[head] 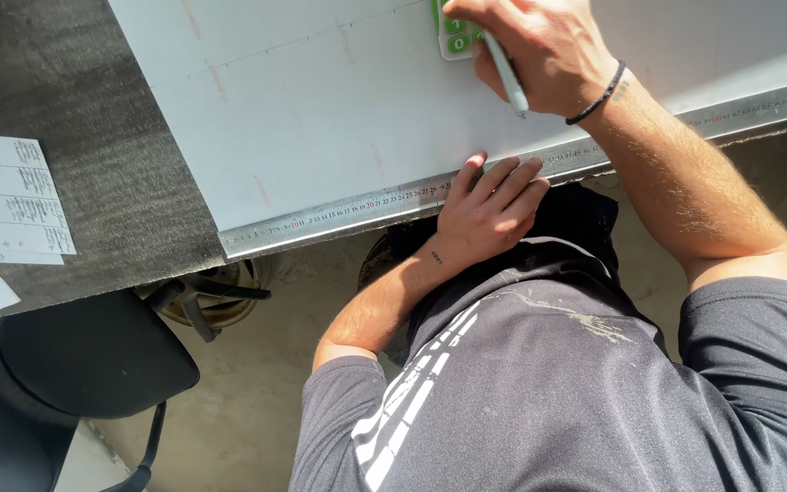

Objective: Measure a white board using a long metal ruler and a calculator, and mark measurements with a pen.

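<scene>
Closest to my lens is the grey T-shirt (539, 392) with pale streaks across its chest, filling the lower right of the head view, and from it both bare arms reach up to the work. I see the left hand (489, 211) lying flat, fingers together and stretched out, palm down on the long metal ruler (339, 217) that runs along the near edge of the white board (321, 109); the hand presses on the ruler and grips nothing. The right hand (539, 50) is higher up, over the board near the top edge of the view, wearing a dark cord bracelet (598, 96) at the wrist. Its fingers are curled around a pale pen (507, 77), whose tip points down towards me, and the fingertips rest on a small green calculator (455, 32) lying on the board, partly hidden under the hand. The board sits on a dark grey table (93, 164) and carries faint reddish marks. To the left on that table lie printed paper sheets (15, 196). Below the table edge I make out a black stool seat (93, 355) and, beside it, a round brass-coloured base on the concrete floor (257, 419).
</scene>
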